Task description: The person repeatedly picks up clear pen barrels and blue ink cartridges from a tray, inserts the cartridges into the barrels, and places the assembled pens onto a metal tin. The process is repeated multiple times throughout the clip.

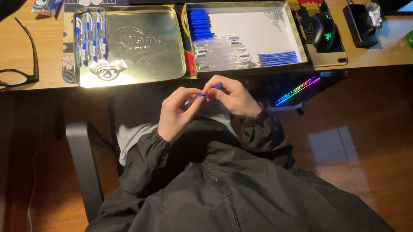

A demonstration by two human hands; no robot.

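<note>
Both hands meet over the lap. The left hand (178, 114) and right hand (232, 97) pinch 1 pen (204, 94) between them. Up past the left hand, some finished pens (89, 35) lie in a gold tray (150, 51). Up past the right hand, many loose pen parts (221, 54) wait in another tray (297, 36), so I think lots is left.

You wear a black jacket of thin, slightly shiny cloth with a black zip running down the middle of the chest. Behind your left hand (178, 113) and your right hand (235, 98) each sleeve ends in a gathered, elastic cuff at the wrist. Both hands are bare, with no rings or watch showing.
</note>
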